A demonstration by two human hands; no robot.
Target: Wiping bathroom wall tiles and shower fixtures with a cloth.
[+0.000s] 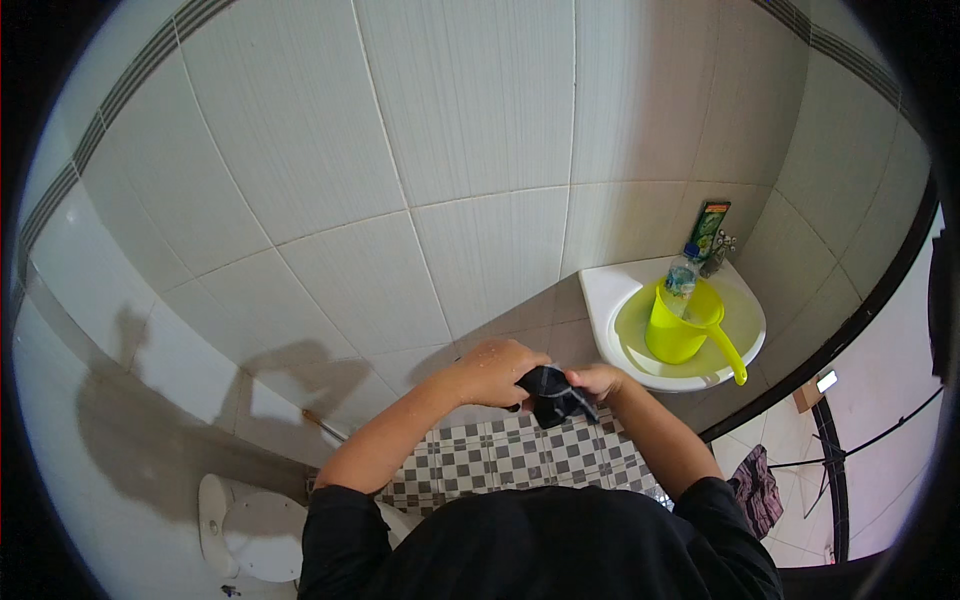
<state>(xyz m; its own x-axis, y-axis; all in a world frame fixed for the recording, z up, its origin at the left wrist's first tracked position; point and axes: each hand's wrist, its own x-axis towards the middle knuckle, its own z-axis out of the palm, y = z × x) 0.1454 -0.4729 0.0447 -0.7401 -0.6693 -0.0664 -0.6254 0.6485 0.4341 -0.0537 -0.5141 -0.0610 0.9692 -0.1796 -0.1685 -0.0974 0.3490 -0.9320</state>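
Observation:
A dark, bunched cloth with pale seams (555, 394) is held between my two hands, above the checkered floor. My left hand (499, 373), wet with droplets, grips its left end. At its upper right, my right hand (595, 382) has its fingers closed on the fabric. Right of my hands is a white corner sink (611, 289). In it stands a yellow-green plastic dipper (675, 334), its handle over the sink's rim. A clear plastic bottle with a blue cap (681, 283) stands in the dipper.
Behind the sink are a metal faucet (718, 253) and a green box (709, 223). A white toilet (259, 529) is at the lower left, with a wooden-looking handle (313, 418) near the wall. Past the dark door frame (795, 371) at right hangs a patterned cloth (757, 491).

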